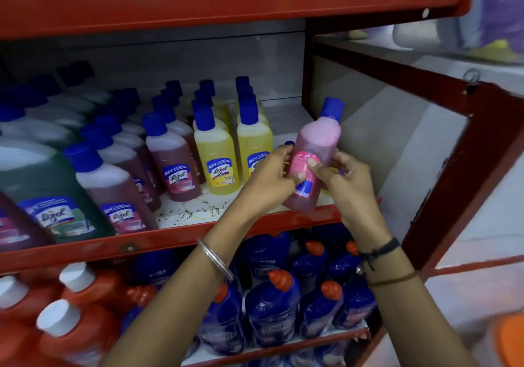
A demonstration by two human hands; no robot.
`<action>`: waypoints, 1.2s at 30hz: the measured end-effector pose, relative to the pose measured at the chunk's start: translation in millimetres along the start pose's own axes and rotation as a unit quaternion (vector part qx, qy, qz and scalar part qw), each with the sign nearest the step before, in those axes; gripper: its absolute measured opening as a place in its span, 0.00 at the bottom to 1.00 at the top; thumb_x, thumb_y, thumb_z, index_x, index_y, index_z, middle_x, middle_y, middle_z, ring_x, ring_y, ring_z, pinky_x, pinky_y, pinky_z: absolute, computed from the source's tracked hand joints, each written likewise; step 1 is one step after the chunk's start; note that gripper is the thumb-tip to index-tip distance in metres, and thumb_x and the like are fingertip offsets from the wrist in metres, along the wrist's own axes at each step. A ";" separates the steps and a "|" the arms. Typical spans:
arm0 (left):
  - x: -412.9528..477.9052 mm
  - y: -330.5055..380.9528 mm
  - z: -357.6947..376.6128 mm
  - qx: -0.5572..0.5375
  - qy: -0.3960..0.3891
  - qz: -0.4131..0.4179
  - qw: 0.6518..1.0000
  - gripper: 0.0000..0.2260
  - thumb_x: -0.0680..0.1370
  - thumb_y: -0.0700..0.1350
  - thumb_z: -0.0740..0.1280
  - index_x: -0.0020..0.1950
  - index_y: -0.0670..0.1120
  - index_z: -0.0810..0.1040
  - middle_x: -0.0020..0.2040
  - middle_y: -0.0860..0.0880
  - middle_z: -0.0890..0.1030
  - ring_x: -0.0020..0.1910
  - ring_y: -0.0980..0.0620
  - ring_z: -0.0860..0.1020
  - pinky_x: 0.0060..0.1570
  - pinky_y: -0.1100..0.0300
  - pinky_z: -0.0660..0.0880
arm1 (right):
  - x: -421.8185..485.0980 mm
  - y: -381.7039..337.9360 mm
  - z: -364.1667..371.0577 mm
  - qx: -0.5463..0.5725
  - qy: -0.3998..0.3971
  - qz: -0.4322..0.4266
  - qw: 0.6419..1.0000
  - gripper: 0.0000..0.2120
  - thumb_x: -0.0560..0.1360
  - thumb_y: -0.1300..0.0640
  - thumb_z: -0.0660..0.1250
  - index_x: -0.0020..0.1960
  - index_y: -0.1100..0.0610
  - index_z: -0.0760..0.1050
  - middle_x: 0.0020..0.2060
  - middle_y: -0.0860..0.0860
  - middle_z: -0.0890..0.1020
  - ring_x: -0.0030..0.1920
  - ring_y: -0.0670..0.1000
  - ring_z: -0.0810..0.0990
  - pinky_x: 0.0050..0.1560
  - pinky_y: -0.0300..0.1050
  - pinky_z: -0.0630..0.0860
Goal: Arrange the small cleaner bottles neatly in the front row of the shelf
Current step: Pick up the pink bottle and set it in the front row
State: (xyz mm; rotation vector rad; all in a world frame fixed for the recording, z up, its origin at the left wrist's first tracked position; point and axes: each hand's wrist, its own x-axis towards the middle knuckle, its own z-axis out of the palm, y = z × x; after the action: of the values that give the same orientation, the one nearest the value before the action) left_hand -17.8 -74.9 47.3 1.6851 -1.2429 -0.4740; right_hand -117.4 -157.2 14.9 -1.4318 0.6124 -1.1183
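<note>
1. Fingers of the left hand (pixel 270 174) and the right hand (pixel 344 181) clamp a pink bottle (pixel 313 159), tilted, above the red shelf (pixel 181 236) front at its right end.
2. Hands hide part of its label.
3. A yellow bottle (pixel 253 145) stands just left, partly covered.
4. Far-left bottles are blurred and cut off.

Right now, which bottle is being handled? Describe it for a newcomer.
Find the red shelf holding blue-capped cleaner bottles. At its right end, both hands, left hand and right hand, hold one small bottle. It alone is pale pink, tilted and lifted; the neighbours are yellow.
</note>
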 end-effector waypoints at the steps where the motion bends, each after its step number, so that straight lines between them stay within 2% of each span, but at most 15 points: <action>1: -7.0 -1.1 -3.6 -0.003 0.007 0.006 1.000 0.20 0.75 0.35 0.66 0.66 0.42 0.69 0.53 0.47 0.78 0.48 0.52 0.76 0.52 0.57 0.76 | -6.2 -2.7 4.0 -0.007 -0.010 -0.015 1.000 0.10 0.70 0.63 0.71 0.50 0.58 0.79 0.43 0.53 0.84 0.41 0.47 0.83 0.45 0.46 0.80; 3: -26.0 -8.3 -16.9 0.000 0.039 0.027 0.999 0.21 0.75 0.35 0.67 0.67 0.45 0.68 0.54 0.48 0.79 0.50 0.52 0.78 0.53 0.57 0.77 | -20.9 -7.2 19.7 -0.008 -0.037 -0.034 0.999 0.12 0.70 0.63 0.71 0.53 0.59 0.78 0.44 0.52 0.84 0.40 0.45 0.83 0.43 0.42 0.80; 6: -48.3 -24.7 -35.1 0.007 0.115 0.040 0.993 0.23 0.74 0.36 0.67 0.67 0.48 0.68 0.57 0.47 0.79 0.55 0.51 0.78 0.58 0.53 0.76 | -36.5 -13.3 44.9 -0.003 -0.086 -0.054 0.995 0.12 0.70 0.63 0.70 0.52 0.53 0.77 0.47 0.53 0.83 0.44 0.48 0.83 0.45 0.41 0.80; 9: -70.8 -40.8 -57.0 -0.001 0.185 0.046 0.982 0.24 0.72 0.39 0.66 0.65 0.54 0.67 0.61 0.47 0.77 0.60 0.51 0.76 0.62 0.48 0.74 | -47.7 -17.7 79.8 -0.011 -0.126 -0.066 0.990 0.14 0.70 0.64 0.70 0.55 0.56 0.76 0.45 0.47 0.82 0.42 0.40 0.82 0.44 0.35 0.79; 10: -76.1 -45.7 -61.7 -0.003 0.208 0.050 0.977 0.24 0.72 0.40 0.66 0.66 0.54 0.66 0.63 0.47 0.76 0.63 0.50 0.75 0.64 0.50 0.73 | -49.0 -17.6 90.0 -0.008 -0.140 -0.069 0.988 0.15 0.70 0.65 0.69 0.56 0.57 0.75 0.45 0.45 0.82 0.41 0.38 0.81 0.44 0.33 0.78; 13: -91.2 -60.3 -77.4 0.061 0.277 0.040 0.958 0.27 0.74 0.35 0.65 0.72 0.45 0.61 0.68 0.44 0.69 0.68 0.50 0.69 0.65 0.69 0.62 | -53.4 -13.5 124.9 -0.009 -0.196 -0.073 0.978 0.16 0.71 0.66 0.68 0.58 0.57 0.73 0.48 0.46 0.81 0.43 0.38 0.81 0.48 0.35 0.78; 15: -95.4 -71.5 -83.5 0.107 0.313 0.038 0.943 0.28 0.75 0.33 0.63 0.73 0.39 0.58 0.69 0.40 0.67 0.69 0.46 0.66 0.64 0.71 0.57 | -51.9 -4.2 143.0 -0.018 -0.225 -0.079 0.971 0.16 0.72 0.67 0.67 0.57 0.55 0.72 0.50 0.49 0.81 0.45 0.39 0.80 0.49 0.36 0.77; 19: -99.0 -89.0 -86.9 0.124 0.312 0.019 0.942 0.29 0.75 0.30 0.60 0.74 0.37 0.53 0.71 0.38 0.62 0.72 0.42 0.63 0.69 0.62 0.59 | -44.3 18.3 161.4 -0.033 -0.258 -0.069 0.963 0.19 0.73 0.65 0.66 0.63 0.58 0.69 0.58 0.58 0.79 0.53 0.48 0.80 0.53 0.37 0.76; 23: -105.0 -95.7 -75.5 0.126 0.298 0.018 0.946 0.30 0.76 0.32 0.59 0.75 0.37 0.48 0.74 0.37 0.57 0.74 0.41 0.58 0.74 0.51 0.58 | -40.2 32.2 161.0 -0.041 -0.274 -0.051 0.959 0.19 0.74 0.65 0.65 0.64 0.59 0.69 0.56 0.53 0.79 0.53 0.43 0.80 0.55 0.36 0.76; 25: -107.2 -97.2 -70.7 0.120 0.311 0.021 0.942 0.31 0.76 0.34 0.59 0.75 0.37 0.47 0.73 0.37 0.57 0.74 0.41 0.58 0.74 0.52 0.57 | -40.3 35.8 159.0 -0.074 -0.246 -0.063 0.964 0.20 0.74 0.62 0.66 0.65 0.57 0.70 0.56 0.51 0.76 0.54 0.43 0.78 0.57 0.37 0.75; 28: -112.1 -99.3 -67.1 0.090 0.324 0.026 0.941 0.30 0.76 0.34 0.59 0.75 0.40 0.49 0.71 0.41 0.58 0.71 0.47 0.60 0.71 0.59 0.58 | -43.5 36.0 156.9 -0.122 -0.176 -0.078 0.974 0.15 0.74 0.57 0.67 0.60 0.55 0.72 0.50 0.48 0.76 0.51 0.46 0.77 0.54 0.38 0.76; 30: -114.3 -99.8 -67.9 0.068 0.326 0.043 0.942 0.28 0.76 0.33 0.59 0.75 0.41 0.54 0.67 0.45 0.60 0.68 0.50 0.63 0.68 0.64 0.60 | -46.7 35.5 155.5 -0.105 -0.182 -0.080 0.974 0.09 0.76 0.56 0.63 0.55 0.55 0.72 0.46 0.45 0.78 0.47 0.42 0.79 0.51 0.41 0.78; 32: -114.1 -99.9 -71.3 0.039 0.332 0.058 0.941 0.24 0.75 0.30 0.57 0.71 0.41 0.62 0.62 0.48 0.63 0.63 0.53 0.68 0.65 0.70 0.64 | -49.1 34.1 154.9 -0.100 -0.219 -0.080 0.967 0.08 0.76 0.56 0.63 0.54 0.55 0.72 0.46 0.43 0.79 0.44 0.36 0.79 0.48 0.35 0.77; 34: -113.1 -99.4 -74.6 0.031 0.332 0.069 0.940 0.23 0.73 0.27 0.56 0.67 0.41 0.67 0.60 0.49 0.64 0.61 0.57 0.69 0.65 0.65 0.68 | -49.0 33.4 156.2 -0.099 -0.249 -0.073 0.961 0.12 0.73 0.56 0.67 0.56 0.53 0.73 0.50 0.45 0.81 0.47 0.38 0.81 0.48 0.35 0.77; 36: -110.9 -99.5 -74.3 0.049 0.323 0.060 0.943 0.25 0.72 0.27 0.56 0.68 0.41 0.64 0.64 0.47 0.63 0.66 0.55 0.65 0.69 0.59 0.66 | -47.1 34.8 156.1 -0.104 -0.253 -0.075 0.959 0.15 0.71 0.54 0.70 0.56 0.51 0.74 0.54 0.52 0.81 0.51 0.46 0.83 0.51 0.42 0.79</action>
State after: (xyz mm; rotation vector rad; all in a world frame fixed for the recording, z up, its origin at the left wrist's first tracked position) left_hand 44.5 60.4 -27.1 1.6429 -0.8756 0.2166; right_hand 9.4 -52.7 -13.5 -1.8853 0.2626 -0.7658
